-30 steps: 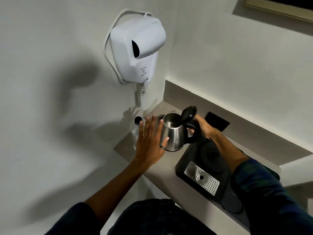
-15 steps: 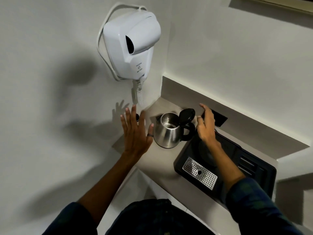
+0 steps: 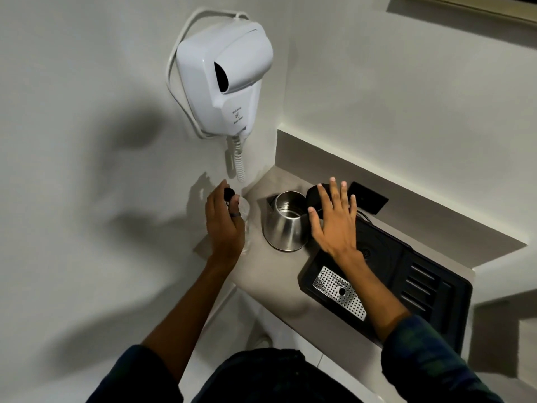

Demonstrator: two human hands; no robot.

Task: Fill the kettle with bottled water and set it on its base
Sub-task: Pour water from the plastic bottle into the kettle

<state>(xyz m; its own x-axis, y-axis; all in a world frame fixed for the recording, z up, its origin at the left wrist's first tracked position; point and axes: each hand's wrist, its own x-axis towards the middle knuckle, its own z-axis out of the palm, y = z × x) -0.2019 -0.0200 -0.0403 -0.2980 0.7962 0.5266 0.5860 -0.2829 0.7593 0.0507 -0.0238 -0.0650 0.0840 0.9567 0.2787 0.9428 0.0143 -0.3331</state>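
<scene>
Centrally, the kettle (image 3: 286,225) stands upright on the tabletop (image 3: 273,274), near its far left corner and just beside the left edge of the black tray (image 3: 389,274). Its black lid (image 3: 315,196) is swung up and open, exposing the steel interior; whether water lies inside cannot be told. The kettle is not on its base (image 3: 374,251), the round dark disc seen in the tray directly under the right wrist.

The right hand (image 3: 337,222) hovers flat over the kettle's handle side, fingers spread, grip released and holding nothing; the thumb lies just beside the kettle's rim, though contact cannot be confirmed.

The left hand (image 3: 225,225) is curled around a clear bottle (image 3: 245,225) at the tabletop's left edge, against the wall. The bottle's black cap (image 3: 229,193) shows above the thumb and is in place. The grip appears clenched on the bottle's upper part, though the fingers on its far side are hidden. A dark ring sits on one finger.

A perforated metal grille (image 3: 338,292) occupies the tray's near left corner, with ribbed slots at the tray's right end. A black wall plate (image 3: 369,197) sits behind the tray. A white wall-mounted dryer (image 3: 223,74) with a coiled cord (image 3: 239,158) hangs above the bottle.
</scene>
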